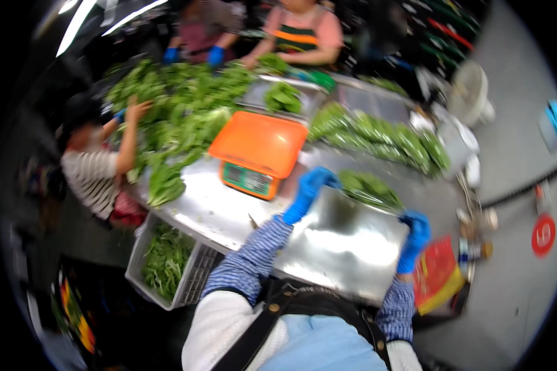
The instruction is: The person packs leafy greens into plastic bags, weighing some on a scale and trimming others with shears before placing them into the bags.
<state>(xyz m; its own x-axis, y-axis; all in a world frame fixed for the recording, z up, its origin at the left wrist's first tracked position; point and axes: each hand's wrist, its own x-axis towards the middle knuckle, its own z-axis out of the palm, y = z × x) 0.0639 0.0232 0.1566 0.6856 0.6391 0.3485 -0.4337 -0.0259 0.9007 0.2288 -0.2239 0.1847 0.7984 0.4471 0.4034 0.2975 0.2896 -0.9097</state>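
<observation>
My left hand (pixel 312 191), in a blue glove, is at the far left corner of a shiny metal panel (pixel 348 241) before me. Gloved in blue too, my right hand (pixel 414 236) is at the panel's far right corner with its fingers bent. Blur hides whether either hand pinches a clear film or the panel's edge. Leafy greens in clear plastic (pixel 370 188) lie between the hands, just beyond the panel. An orange scale (pixel 260 141) with a wide pan stands on the metal table (pixel 204 185), left of my left hand.
Loose greens (pixel 185 92) cover the table's far left. Bagged greens (pixel 380 137) lie in a row at right, near metal trays (pixel 315 90). A crate of greens (pixel 167 264) stands below the left edge. Several people are around the table. A fan (pixel 466 92) stands right; a red-yellow bag (pixel 438 273) is nearby.
</observation>
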